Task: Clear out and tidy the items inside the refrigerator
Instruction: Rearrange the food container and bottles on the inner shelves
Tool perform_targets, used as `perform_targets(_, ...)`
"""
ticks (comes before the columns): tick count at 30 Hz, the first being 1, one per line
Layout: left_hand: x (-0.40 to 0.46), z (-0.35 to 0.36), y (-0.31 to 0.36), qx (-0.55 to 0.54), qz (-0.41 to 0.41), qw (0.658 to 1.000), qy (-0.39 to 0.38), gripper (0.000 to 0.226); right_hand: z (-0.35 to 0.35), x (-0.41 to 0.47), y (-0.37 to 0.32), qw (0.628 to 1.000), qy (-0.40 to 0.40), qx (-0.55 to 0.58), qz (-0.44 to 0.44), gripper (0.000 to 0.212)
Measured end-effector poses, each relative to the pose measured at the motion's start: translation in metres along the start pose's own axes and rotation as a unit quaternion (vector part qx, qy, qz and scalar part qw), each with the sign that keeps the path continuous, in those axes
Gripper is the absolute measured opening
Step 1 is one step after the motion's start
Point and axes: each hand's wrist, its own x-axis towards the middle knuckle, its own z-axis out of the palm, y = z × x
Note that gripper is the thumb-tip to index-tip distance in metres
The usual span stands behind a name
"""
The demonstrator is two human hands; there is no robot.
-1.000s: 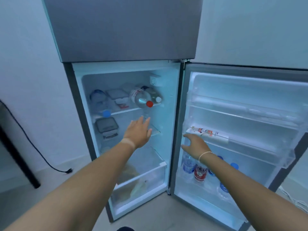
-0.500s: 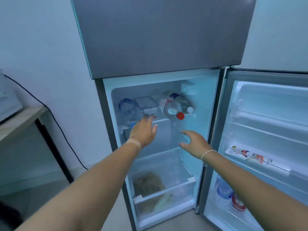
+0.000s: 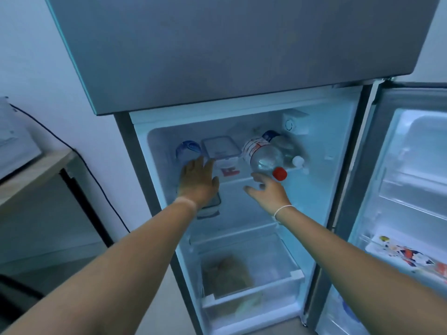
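The left hand point(image 3: 197, 181) reaches with straight fingers toward the top shelf; the right hand point(image 3: 267, 189), fingers loosely spread, hovers just under the clear plastic bottle with a red cap point(image 3: 263, 158). It lies on its side, cap pointing outward; its red-and-white label is unreadable.

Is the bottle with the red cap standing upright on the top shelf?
No, the bottle lies on its side, red cap pointing out toward the open front.
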Motion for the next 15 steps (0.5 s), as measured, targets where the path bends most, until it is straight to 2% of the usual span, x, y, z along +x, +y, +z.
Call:
perform_targets(7, -0.002, -0.004, -0.015, -0.029, -0.037, 0.997, -0.055, 0.071, 0.014, 0.031, -0.037, 0.982, -0.036, -0.127, -0.135, 0.050)
perform_targets(10, 0.000, -0.003, -0.018, -0.031, -0.041, 0.996, -0.071, 0.076, 0.023, 0.048, -0.039, 0.958, -0.051, -0.210, -0.187, 0.056)
perform_targets(15, 0.005, -0.002, -0.018, -0.047, -0.069, 0.994, -0.066, 0.073, 0.028, 0.074, -0.040, 0.917, -0.038, -0.332, -0.218, 0.063)
